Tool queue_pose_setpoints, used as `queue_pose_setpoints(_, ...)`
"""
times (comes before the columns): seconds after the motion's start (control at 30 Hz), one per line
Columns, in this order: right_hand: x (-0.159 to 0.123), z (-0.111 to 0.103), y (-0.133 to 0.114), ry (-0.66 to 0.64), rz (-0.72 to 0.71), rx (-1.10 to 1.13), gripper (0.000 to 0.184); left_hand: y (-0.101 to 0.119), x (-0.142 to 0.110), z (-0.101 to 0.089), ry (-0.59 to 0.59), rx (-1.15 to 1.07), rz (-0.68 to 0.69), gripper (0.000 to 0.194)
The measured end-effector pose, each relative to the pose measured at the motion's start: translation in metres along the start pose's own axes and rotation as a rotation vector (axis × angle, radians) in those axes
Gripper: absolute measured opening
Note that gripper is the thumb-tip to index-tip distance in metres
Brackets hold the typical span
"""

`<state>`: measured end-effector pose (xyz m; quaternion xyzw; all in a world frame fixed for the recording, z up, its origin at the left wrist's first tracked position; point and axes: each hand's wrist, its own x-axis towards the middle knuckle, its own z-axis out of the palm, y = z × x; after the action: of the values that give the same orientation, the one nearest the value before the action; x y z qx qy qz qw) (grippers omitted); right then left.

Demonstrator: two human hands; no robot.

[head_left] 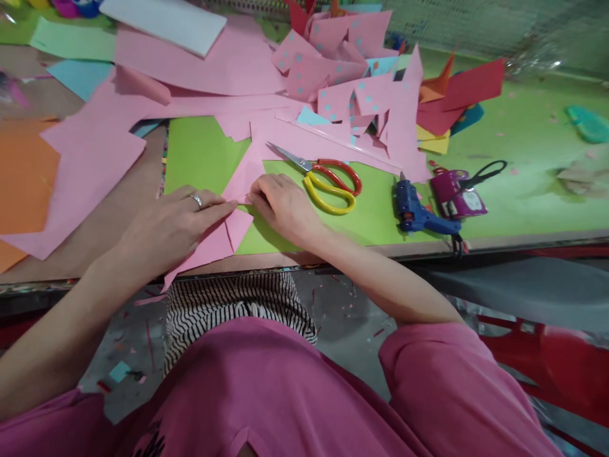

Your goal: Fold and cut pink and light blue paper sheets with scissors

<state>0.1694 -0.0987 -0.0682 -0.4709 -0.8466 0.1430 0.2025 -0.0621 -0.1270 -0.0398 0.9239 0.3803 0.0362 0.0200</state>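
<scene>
On the table in front of me is a piece of pink paper (216, 241) with creases, near the front edge. My left hand (178, 222), a ring on one finger, rests over it with the fingertips pressed at its upper edge; the thumb is hidden. My right hand (285, 206) is closed, its curled fingers pinching the paper where a narrow pink part (245, 174) rises above. The two sets of fingertips almost meet. Just beyond my right hand lie scissors (328, 181) with one red and one yellow handle, blades pointing left.
To the right are a blue glue gun (416, 212) and a purple box-shaped item (459, 193) with a black loop. Dotted pink paper pieces (328, 70) pile up at the back. Large pink sheets (95, 171), orange paper (26, 171) and a white slab (164, 22) lie leftward.
</scene>
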Motion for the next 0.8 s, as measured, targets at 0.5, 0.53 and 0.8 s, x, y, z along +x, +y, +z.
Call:
queue_pose_setpoints(0.5,-0.0065,-0.0054,-0.0021,0.063,0.028,0.065,0.013,0.0062,0.0030,0.0004,-0.017,-0.073,-0.042,0.051)
queue_pose_setpoints(0.53,-0.0066,-0.0056,-0.0023,0.060,0.032,0.055,0.014,0.0067,0.0035,-0.0011,-0.035,-0.047,-0.036,0.051)
queue_pose_setpoints(0.8,-0.0069,-0.0064,-0.0051,0.019,0.059,-0.016,0.019,0.0090,0.0045,-0.0048,-0.052,-0.010,-0.036,0.050)
